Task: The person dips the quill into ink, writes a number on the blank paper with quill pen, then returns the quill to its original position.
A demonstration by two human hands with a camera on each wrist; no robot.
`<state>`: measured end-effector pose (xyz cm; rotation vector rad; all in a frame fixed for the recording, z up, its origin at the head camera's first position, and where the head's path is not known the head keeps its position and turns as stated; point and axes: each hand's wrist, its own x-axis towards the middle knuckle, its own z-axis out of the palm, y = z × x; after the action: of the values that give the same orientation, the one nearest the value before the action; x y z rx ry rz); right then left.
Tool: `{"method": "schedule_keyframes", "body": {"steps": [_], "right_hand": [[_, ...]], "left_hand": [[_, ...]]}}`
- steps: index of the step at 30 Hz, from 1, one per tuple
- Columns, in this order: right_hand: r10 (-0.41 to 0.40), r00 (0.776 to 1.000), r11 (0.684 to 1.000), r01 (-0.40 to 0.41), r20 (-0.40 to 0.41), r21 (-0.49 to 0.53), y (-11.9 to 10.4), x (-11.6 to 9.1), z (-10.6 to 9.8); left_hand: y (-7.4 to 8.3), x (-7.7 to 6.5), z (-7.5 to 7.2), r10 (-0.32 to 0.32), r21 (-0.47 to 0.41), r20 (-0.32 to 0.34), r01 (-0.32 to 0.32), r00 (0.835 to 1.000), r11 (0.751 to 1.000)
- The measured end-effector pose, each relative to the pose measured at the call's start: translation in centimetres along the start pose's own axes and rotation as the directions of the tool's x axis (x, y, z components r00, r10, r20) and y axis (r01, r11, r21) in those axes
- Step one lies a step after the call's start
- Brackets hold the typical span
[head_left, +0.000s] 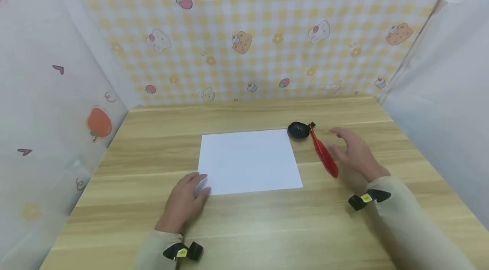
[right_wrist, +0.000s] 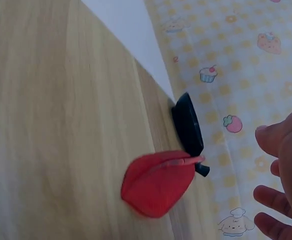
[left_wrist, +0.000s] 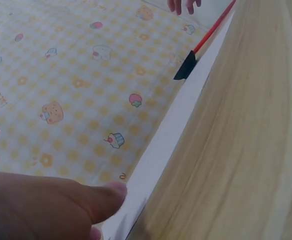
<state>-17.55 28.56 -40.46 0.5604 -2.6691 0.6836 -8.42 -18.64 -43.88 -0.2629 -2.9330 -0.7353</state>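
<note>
A ladle with a black bowl and a broad red handle lies just right of a sheet of white paper. My right hand hovers right of the handle, fingers loosely bent and holding nothing. In the right wrist view the red handle points toward the camera, while thumb and fingers stand apart from it. At the paper's near left corner is my left hand, its fingers relaxed over the edge. The left wrist view has the thumb overlapping the paper; the other fingers are mostly hidden.
The wood-grain table reaches back to a yellow checked cloth printed with cartoons. White cloth walls close in both sides. A black strap with a small camera sits on each wrist, over pale sleeves.
</note>
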Motion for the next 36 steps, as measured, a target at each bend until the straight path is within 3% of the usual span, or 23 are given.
{"method": "schedule_keyframes", "body": {"steps": [8, 19, 24, 30, 36], "right_hand": [[-0.020, 0.996, 0.999, 0.023, 0.086, -0.037, 1.4, 1.6, 0.2], [-0.120, 0.979, 0.978, 0.145, 0.162, -0.149, 2.7, 3.6, 1.1], [-0.212, 0.963, 0.956, 0.240, 0.168, -0.168, 3.2, 4.4, 1.5], [-0.350, 0.925, 0.906, 0.374, 0.149, -0.197, 4.1, 5.0, 2.4], [-0.377, 0.911, 0.882, 0.409, 0.168, -0.233, 4.7, 5.5, 2.7]], "left_hand": [[0.2, -0.1, 0.3, -0.012, 0.041, 0.048, 0.010, 0.999, 0.999], [0.4, -0.2, 0.5, -0.011, 0.069, 0.043, 0.008, 0.999, 0.998], [0.4, -0.2, 0.4, 0.005, 0.069, 0.032, -0.007, 0.999, 0.998], [0.4, -0.2, 0.4, 0.014, 0.068, 0.025, -0.016, 1.000, 0.998], [0.4, -0.2, 0.3, 0.013, 0.065, 0.039, -0.016, 0.999, 0.998]]}}
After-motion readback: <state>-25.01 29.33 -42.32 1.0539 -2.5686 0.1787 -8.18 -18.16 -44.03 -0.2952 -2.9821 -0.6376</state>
